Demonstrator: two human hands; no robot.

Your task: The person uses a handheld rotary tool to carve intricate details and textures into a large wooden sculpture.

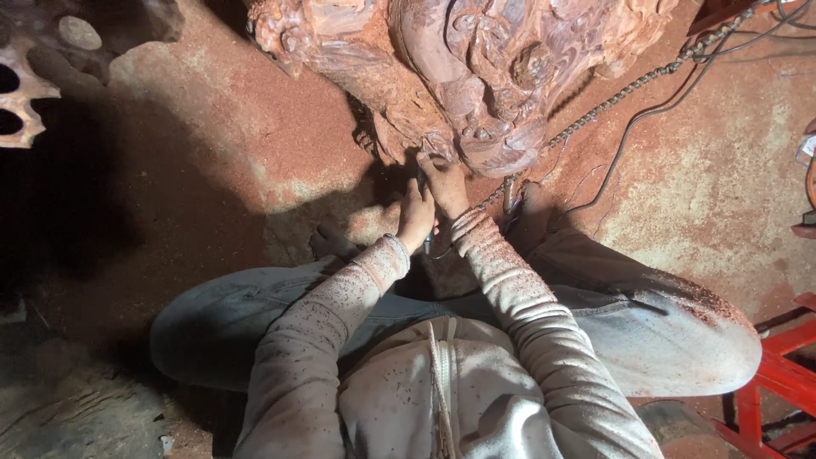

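sawdust-red floor (pixel 212 144), chain (pixel 629 85) across it; left hand (pixel 415 217) and right hand (pixel 445 189) grip a slim tool (pixel 427 244) at the carved wood (pixel 476 76).

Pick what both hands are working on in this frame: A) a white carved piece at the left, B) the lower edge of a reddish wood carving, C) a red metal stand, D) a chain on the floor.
B: the left hand and right hand meet around a slim tool at the bottom of the carving, away from the chain.
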